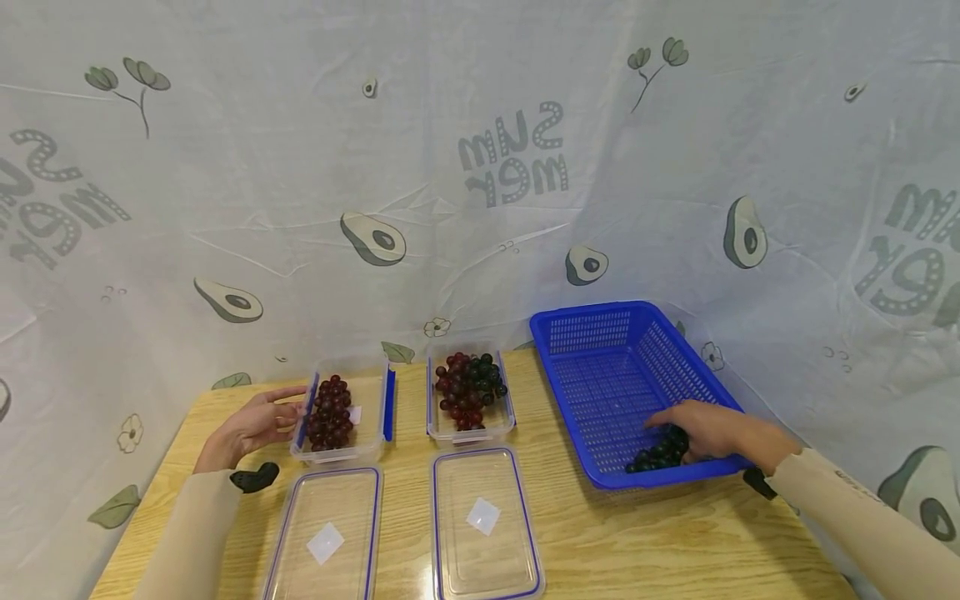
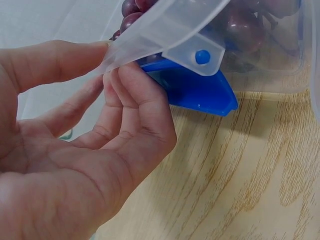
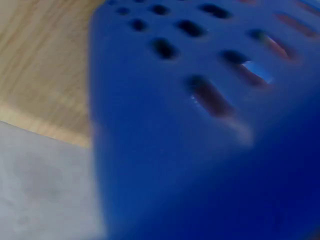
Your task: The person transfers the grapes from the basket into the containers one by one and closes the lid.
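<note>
My left hand (image 1: 258, 425) is at the left side of a clear plastic container (image 1: 369, 392) holding a bunch of dark red grapes (image 1: 330, 414). In the left wrist view, its thumb and fingers pinch the container's rim by a blue locking flap (image 2: 200, 92). Inside a blue plastic basket (image 1: 592, 392), my right hand (image 1: 705, 429) grips a bunch of dark green grapes (image 1: 654, 454) near the front wall; its fingertips are partly hidden. The right wrist view holds mostly the basket's slotted wall (image 3: 150, 110), blurred, with the hand out of sight.
A second clear container (image 1: 471, 435) in the middle holds red and dark green grapes (image 1: 468, 387). Two clear lids with blue seals, a left lid (image 1: 352, 508) and a right lid (image 1: 510, 508), lie in front on the wooden table (image 1: 600, 542). A patterned curtain (image 1: 300, 167) hangs behind.
</note>
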Tool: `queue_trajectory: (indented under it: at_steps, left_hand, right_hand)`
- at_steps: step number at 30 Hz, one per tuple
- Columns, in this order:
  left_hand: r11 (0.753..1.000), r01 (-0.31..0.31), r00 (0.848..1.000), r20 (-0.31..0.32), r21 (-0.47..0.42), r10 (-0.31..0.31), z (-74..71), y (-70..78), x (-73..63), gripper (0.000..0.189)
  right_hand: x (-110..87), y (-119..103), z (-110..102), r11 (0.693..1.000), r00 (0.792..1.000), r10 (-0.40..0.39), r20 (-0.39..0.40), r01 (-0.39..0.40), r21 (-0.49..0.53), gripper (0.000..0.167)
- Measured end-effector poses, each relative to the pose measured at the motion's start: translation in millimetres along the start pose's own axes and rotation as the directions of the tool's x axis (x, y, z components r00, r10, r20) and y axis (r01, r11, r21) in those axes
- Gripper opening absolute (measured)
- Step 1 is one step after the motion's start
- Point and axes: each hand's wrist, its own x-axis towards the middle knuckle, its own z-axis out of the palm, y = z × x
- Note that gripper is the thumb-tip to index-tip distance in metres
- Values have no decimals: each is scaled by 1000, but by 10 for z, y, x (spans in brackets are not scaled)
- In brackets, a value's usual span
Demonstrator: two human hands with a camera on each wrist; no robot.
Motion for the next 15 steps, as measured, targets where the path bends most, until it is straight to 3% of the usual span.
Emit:
queue_trajectory:
  at_steps: [7, 11, 15]
  left_hand:
    - [1000, -17, 1000, 5, -4, 17, 9, 0, -21, 69]
    - [1000, -16, 1000, 7, -4, 16, 12, 4, -24, 69]
    - [1000, -19, 1000, 12, 0, 19, 12, 5, -23, 70]
  right_hand:
    - [45, -114, 15, 995, 997, -71, 20, 72, -72, 55]
    - [66, -99, 31, 990, 997, -73, 8, 73, -119, 51]
    - [72, -87, 47, 993, 998, -63, -8, 62, -100, 45]
